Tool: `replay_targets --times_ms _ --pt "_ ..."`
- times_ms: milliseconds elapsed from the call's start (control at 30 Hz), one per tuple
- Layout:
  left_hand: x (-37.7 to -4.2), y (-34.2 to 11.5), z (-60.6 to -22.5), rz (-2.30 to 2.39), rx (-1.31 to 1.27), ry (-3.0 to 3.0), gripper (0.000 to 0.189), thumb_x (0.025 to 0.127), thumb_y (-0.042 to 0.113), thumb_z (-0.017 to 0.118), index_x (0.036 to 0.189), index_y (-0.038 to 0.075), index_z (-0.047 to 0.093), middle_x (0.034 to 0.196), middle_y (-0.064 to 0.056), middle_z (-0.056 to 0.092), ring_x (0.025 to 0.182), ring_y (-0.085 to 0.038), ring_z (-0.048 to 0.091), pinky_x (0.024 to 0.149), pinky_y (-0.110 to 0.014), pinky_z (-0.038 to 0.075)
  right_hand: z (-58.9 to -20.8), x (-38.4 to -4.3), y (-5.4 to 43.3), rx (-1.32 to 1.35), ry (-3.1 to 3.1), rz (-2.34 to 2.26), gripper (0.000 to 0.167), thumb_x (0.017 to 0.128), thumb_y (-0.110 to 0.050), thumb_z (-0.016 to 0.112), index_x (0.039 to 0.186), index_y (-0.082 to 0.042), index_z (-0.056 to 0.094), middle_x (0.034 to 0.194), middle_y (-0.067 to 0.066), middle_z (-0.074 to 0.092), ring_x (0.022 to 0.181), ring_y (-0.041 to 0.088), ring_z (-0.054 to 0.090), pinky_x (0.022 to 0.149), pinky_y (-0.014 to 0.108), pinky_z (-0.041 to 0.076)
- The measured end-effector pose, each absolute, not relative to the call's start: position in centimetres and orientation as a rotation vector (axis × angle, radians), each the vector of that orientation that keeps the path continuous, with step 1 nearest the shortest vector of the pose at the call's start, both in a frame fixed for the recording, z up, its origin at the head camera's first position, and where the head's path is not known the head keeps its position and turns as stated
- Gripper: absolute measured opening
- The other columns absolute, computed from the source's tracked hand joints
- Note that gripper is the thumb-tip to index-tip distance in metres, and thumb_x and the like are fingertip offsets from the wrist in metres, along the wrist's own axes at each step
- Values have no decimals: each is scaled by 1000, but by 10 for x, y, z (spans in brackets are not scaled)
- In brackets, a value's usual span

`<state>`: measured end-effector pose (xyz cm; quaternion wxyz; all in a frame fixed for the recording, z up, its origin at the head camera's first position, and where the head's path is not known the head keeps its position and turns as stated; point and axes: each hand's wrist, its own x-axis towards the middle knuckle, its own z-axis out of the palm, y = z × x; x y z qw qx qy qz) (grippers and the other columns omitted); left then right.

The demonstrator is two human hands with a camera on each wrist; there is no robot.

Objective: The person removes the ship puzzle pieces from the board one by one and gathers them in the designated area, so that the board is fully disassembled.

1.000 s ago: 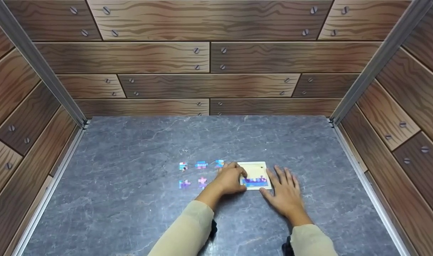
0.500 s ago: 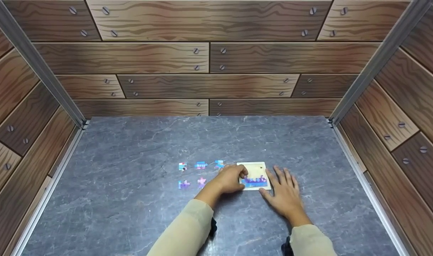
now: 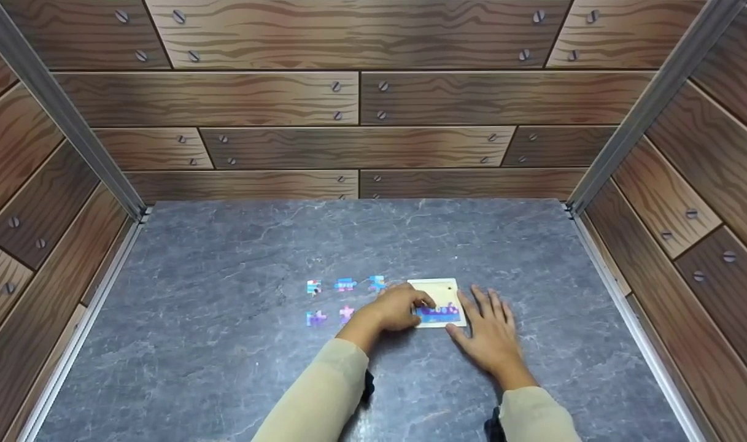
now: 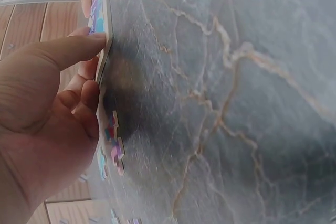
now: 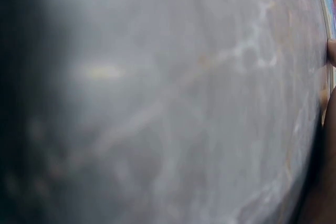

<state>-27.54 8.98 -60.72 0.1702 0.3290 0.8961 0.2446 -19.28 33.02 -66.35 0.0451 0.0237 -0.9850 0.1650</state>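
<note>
A small wooden puzzle tray (image 3: 431, 288) lies on the tabletop, with joined blue and purple jigsaw pieces (image 3: 444, 314) along its near side. My left hand (image 3: 398, 307) is at the tray's left side. Its thumb (image 4: 86, 48) rests against the tray's near edge, and the index finger bends over the joined pieces. The other left fingers are curled by the tray's left edge; this hand covers that corner. My right hand (image 3: 490, 337) lies flat with fingers spread, thumb and index finger touching the tray's right side. The right wrist view catches only fingertips and the tray's edge.
Left of the tray lie several loose jigsaw pieces: a white and blue one (image 3: 313, 286), a blue one (image 3: 345, 285), another blue one (image 3: 377, 282), a purple one (image 3: 316, 317) and a pink one (image 3: 347, 314). Wood-patterned walls (image 3: 275, 98) enclose the grey marbled tabletop (image 3: 226, 245).
My left index finger has moved right, further over the joined pieces in the tray. The right hand stays in place at the tray's right side, and the loose pieces lie as before.
</note>
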Motion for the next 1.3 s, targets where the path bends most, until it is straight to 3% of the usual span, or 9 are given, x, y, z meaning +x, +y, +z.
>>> replay_targets --times_ms 300,500,833,1067,1300 --pt "-274 93 -609 689 890 2549 44 92 11 77 134 27 76 135 3 72 134 -19 62 116 -46 44 -664 -192 329 71 -2978 519 81 99 -62 66 166 -22 44 175 17 37 164 50 24 131 73 15" --pt "-274 94 -609 681 906 2577 45 89 12 78 131 27 78 129 2 72 121 -16 64 102 -34 43 -663 -193 328 68 -2992 511 82 99 -62 65 167 -23 43 176 16 36 165 49 24 131 73 15" --pt "-275 91 -606 747 877 2574 40 87 12 81 124 22 67 114 2 73 99 -11 58 85 -26 35 -662 -193 328 65 -3013 498 83 99 -63 64 168 -22 42 177 16 35 166 50 22 132 72 13" --pt "-274 88 -610 798 832 2592 38 88 17 84 122 21 68 111 6 74 96 -9 55 87 -28 34 -661 -193 328 67 -3022 503 83 100 -63 64 169 -23 40 177 16 34 166 49 21 132 72 12" --pt "-271 87 -615 887 819 2584 38 85 18 86 121 20 72 109 5 78 102 -9 63 93 -29 37 -664 -193 330 71 -3010 519 82 100 -64 63 168 -23 41 177 16 34 166 49 21 132 72 12"
